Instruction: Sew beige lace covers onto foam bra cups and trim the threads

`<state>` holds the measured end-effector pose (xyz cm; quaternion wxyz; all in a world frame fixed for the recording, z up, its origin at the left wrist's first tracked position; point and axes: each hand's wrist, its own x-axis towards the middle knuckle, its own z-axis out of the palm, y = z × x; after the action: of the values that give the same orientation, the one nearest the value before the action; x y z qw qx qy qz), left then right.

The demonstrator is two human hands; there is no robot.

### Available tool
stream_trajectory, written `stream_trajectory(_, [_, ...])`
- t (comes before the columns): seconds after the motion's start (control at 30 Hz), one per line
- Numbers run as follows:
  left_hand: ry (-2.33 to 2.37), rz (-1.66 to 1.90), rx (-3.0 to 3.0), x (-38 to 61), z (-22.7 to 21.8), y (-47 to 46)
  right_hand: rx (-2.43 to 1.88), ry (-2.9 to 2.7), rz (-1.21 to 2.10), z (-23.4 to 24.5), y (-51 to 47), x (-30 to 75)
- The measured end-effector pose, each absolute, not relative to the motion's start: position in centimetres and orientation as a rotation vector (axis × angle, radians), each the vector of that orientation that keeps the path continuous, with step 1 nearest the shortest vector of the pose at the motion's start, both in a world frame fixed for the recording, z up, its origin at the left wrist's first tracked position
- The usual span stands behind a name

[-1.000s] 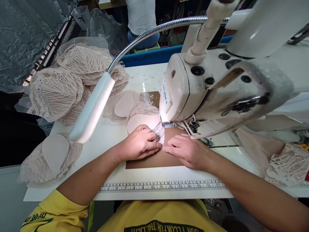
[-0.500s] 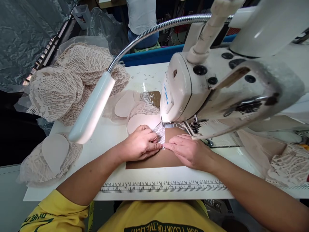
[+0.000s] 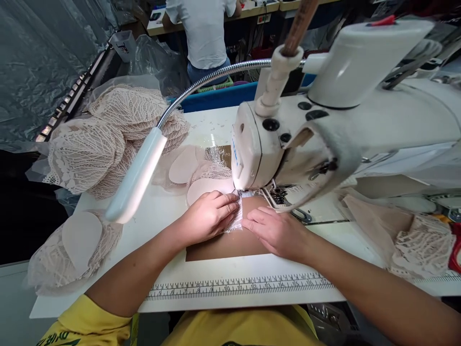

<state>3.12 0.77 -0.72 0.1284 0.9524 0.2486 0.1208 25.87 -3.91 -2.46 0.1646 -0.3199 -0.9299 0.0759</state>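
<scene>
My left hand point(image 3: 209, 216) lies on a small strip of pale lace fabric point(image 3: 237, 217), fingers pressed flat on it just in front of the needle area. My right hand point(image 3: 275, 230) rests beside it on the brown panel point(image 3: 223, 247), fingertips touching the strip's right edge. The white sewing machine head point(image 3: 259, 144) stands right behind both hands. A beige foam cup point(image 3: 201, 188) sits under lace just behind my left hand.
A gooseneck lamp point(image 3: 135, 175) hangs over the table's left side. Piles of beige lace pieces point(image 3: 101, 139) lie at the left, more lace point(image 3: 414, 245) at the right. A printed ruler point(image 3: 237, 286) runs along the front edge. A person in a white shirt point(image 3: 203, 29) sits behind.
The camera tilted up and back, showing more of the room. Both hands stay on the lace strip, which now lies flatter under my fingers near the needle.
</scene>
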Motion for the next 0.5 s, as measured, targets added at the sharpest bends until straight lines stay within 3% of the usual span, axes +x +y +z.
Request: stream_trajectory(0.5, [0.762,0.204,2.939,3.50,-0.83,1.03,-0.915,-2.664,0.151,-2.07,-3.78,25.83])
